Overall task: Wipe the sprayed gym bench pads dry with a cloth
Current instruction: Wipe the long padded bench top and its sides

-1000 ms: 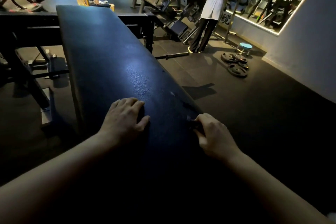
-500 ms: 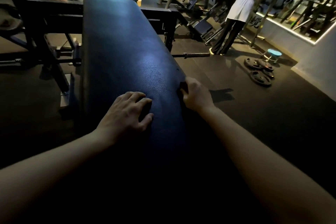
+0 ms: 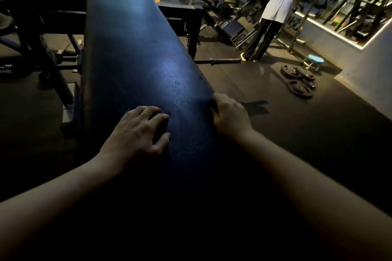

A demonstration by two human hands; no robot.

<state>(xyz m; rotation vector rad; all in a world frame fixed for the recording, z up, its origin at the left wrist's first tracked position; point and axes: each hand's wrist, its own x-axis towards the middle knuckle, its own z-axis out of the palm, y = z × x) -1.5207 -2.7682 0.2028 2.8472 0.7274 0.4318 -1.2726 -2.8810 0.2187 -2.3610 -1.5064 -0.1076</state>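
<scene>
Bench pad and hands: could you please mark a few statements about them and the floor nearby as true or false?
1. The left hand rests on top of the pad. True.
2. The right hand lies flat in the pad's middle. False: its fingers curl at the pad's right edge, seemingly round a dark cloth that is hard to make out.
3. Weight plates lie on the floor to the right of the pad. True.
4. A person sits on the pad. False: the person stands beyond it, off to the right, facing away.
</scene>
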